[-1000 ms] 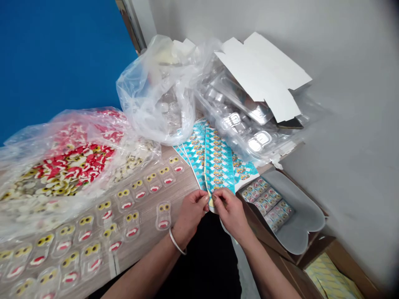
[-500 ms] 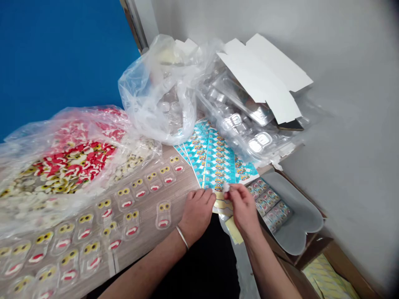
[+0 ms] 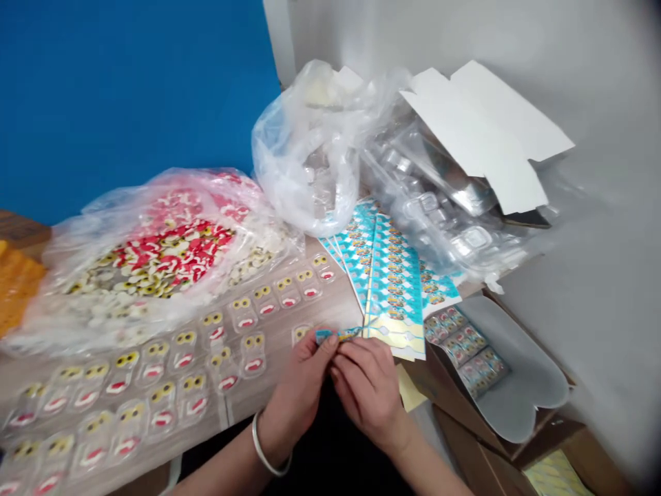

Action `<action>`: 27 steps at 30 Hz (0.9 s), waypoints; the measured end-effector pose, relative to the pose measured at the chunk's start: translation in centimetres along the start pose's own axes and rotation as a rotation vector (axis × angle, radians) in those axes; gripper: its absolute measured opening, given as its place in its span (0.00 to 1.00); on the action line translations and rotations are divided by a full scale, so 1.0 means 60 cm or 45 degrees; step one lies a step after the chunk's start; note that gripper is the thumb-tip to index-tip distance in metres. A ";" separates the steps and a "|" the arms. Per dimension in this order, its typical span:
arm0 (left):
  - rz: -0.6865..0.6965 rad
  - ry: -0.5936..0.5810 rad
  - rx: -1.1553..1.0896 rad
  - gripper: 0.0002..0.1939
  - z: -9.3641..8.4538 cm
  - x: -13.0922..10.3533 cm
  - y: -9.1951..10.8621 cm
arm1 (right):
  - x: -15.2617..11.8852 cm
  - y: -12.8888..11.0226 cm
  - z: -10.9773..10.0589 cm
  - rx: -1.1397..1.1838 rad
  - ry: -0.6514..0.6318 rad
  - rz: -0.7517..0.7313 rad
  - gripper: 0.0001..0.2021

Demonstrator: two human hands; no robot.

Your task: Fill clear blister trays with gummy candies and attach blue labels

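A narrow blue sticker strip point(image 3: 323, 335) is pinched between my two hands at the table's front edge. My left hand point(image 3: 304, 375), with a bangle on the wrist, holds its left end between thumb and fingers. My right hand point(image 3: 369, 386) closes on its right part, with the fingers curled. Just behind lie blue printed sticker sheets point(image 3: 395, 269), the top one with bare yellow backing at its near end. To the left, clear plastic shells point(image 3: 253, 355) stand in rows, each with yellow eye pieces and a red-and-white mouth piece. One shell is partly hidden by my left hand.
An open bag of red and yellow pieces point(image 3: 170, 255) lies at the left, near an orange object point(image 3: 18, 286). Behind are a clear bag point(image 3: 279, 158), plastic trays point(image 3: 438, 213) and white card point(image 3: 485, 117). A carton point(image 3: 454, 399) with packed items stands at the right.
My hands have come together, and a blue strip now shows between them. My left hand has left the sheets. More yellow backing is bare, and the view has shifted left.
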State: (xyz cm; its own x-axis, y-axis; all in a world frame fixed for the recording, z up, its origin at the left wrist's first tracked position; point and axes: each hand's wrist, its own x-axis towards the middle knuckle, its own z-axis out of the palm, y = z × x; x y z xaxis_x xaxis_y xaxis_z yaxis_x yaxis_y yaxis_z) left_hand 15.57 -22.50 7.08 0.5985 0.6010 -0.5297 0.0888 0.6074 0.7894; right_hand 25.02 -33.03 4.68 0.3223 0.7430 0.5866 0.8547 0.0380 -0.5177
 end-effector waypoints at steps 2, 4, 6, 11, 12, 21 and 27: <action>-0.056 0.070 0.011 0.15 -0.038 -0.003 0.011 | 0.006 -0.004 0.003 0.085 0.026 0.122 0.18; -0.067 0.075 0.173 0.15 -0.078 -0.008 0.019 | 0.013 -0.002 0.008 0.160 0.006 0.337 0.20; -0.070 0.048 0.349 0.15 -0.113 -0.017 0.020 | 0.020 0.000 0.017 0.334 -0.162 0.545 0.22; -0.133 0.042 0.568 0.14 -0.153 -0.035 0.000 | 0.027 -0.009 0.050 0.754 -0.569 0.923 0.08; -0.129 0.060 0.603 0.14 -0.153 -0.035 -0.004 | 0.028 -0.010 0.055 0.771 -0.577 0.963 0.07; 0.182 0.217 1.034 0.13 -0.144 0.000 0.015 | 0.055 0.014 0.082 0.805 -0.669 0.992 0.05; 0.337 0.356 1.353 0.04 -0.152 0.007 0.019 | 0.057 0.016 0.096 0.612 -0.722 0.978 0.07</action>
State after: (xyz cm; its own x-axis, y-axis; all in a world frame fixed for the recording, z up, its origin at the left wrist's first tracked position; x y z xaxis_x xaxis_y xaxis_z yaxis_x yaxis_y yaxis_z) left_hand 8.67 -16.82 4.90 0.5116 0.8214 -0.2524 0.6979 -0.2259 0.6797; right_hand 24.60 -26.62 2.63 0.3641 0.8775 -0.3121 0.2134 -0.4048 -0.8892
